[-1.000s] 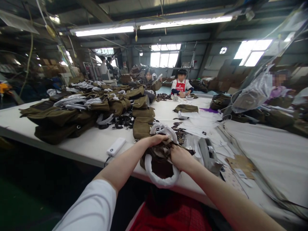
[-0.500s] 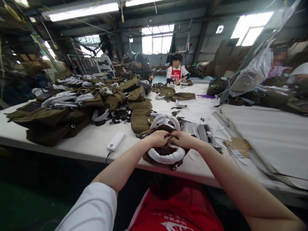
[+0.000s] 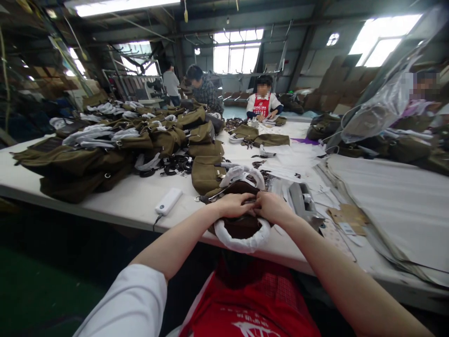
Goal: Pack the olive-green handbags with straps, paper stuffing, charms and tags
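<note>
In front of me at the table edge is a brown and olive handbag (image 3: 242, 227), its mouth facing up. White wrapping covers its near handle (image 3: 242, 242) and its far handle (image 3: 257, 176). My left hand (image 3: 235, 204) reaches across the mouth from the left, fingers bent together at its middle. My right hand (image 3: 272, 207) meets it from the right, its fingertips pinched close to the left ones. Both grip part of the bag at the opening; the exact piece lies hidden under the fingers. An olive bag (image 3: 206, 174) lies just beyond.
A large heap of olive bags (image 3: 94, 161) covers the table's left. Near the front edge sits a white power bank (image 3: 169, 201) with a cable. A grey box (image 3: 302, 201), brown card (image 3: 347, 217) and white sheets (image 3: 386, 192) lie right. Co-workers sit and stand across the table.
My fingers have shifted slightly right along the bag's mouth, and the dark inside shows wider below them. The near handle hangs a little lower. A co-worker across the table has raised their head.
</note>
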A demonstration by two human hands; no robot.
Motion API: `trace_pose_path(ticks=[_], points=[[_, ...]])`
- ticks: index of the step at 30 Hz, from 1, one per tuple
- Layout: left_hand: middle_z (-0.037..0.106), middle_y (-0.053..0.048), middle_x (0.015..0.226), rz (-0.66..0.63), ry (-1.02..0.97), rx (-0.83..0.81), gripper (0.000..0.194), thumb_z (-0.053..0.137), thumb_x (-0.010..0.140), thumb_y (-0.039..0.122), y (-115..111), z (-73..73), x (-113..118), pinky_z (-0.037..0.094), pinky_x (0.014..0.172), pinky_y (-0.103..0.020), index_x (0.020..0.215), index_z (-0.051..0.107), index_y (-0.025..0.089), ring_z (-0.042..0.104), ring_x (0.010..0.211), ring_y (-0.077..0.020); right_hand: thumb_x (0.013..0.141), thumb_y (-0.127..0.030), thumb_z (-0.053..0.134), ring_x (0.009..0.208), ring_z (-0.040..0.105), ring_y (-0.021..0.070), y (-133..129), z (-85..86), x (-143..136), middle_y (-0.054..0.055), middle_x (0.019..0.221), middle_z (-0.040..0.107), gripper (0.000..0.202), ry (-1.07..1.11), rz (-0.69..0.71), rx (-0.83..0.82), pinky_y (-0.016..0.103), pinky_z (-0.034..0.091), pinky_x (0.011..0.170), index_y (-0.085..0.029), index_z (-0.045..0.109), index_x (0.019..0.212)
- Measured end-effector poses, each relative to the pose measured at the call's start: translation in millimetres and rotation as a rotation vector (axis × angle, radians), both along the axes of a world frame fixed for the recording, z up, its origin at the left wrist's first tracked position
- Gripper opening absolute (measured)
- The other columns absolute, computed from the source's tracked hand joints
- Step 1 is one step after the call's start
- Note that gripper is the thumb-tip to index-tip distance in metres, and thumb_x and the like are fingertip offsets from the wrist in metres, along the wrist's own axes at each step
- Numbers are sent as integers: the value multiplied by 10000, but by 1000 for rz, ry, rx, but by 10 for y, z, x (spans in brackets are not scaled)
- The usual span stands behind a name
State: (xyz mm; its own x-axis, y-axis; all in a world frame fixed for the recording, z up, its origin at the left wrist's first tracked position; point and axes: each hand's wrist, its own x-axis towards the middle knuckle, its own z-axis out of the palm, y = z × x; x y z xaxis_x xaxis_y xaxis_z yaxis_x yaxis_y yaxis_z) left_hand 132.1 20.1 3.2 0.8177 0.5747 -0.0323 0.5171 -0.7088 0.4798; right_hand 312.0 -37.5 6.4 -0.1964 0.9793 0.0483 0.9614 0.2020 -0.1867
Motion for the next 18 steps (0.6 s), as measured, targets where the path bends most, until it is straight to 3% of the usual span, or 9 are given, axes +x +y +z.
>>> trace_pose_path(ticks=[3,7,9,13,16,18], points=[[610,-84,1330,-41,41,50,481,554,863,412,-22,-8,-34,428,1023,-341,1302,554,214,564,1209,-252,749,-201,615,821,641,206,-24,48,-58,75,865,696,152,-22,89,-38,279,468,748,-206,767,735],[659,-73,1233,-27,24,91,435,588,830,396,-30,-26,-55,475,952,-341,1227,600,220,610,1113,-250,850,-208,518,879,644,172,-159,203,136,36,968,704,249,197,198,68,258,474,794,-229,754,924],[656,-78,1212,-15,-15,125,449,619,800,374,-73,-8,-48,483,935,-336,1217,595,210,616,1085,-247,876,-223,488,901,637,184,-263,268,252,46,989,702,261,243,145,217,284,474,821,-217,734,962],[628,-94,1182,-76,-135,256,460,671,738,285,-209,103,8,462,958,-322,1172,573,170,586,1096,-243,862,-323,554,996,604,263,-428,264,361,99,1018,691,254,22,-10,387,374,447,897,-190,698,1024],[640,-81,1079,-156,-93,309,336,650,755,263,-238,186,79,474,899,-332,1080,623,184,600,1025,-247,802,-520,615,916,623,330,-436,163,426,166,949,692,513,-106,-278,325,420,466,781,-149,647,1155],[650,-76,1046,-180,-36,306,289,651,758,285,-194,204,138,477,860,-335,1032,667,195,611,981,-251,814,-611,551,783,641,319,-396,68,509,153,833,702,525,-54,-387,177,401,455,681,-174,691,1070]])
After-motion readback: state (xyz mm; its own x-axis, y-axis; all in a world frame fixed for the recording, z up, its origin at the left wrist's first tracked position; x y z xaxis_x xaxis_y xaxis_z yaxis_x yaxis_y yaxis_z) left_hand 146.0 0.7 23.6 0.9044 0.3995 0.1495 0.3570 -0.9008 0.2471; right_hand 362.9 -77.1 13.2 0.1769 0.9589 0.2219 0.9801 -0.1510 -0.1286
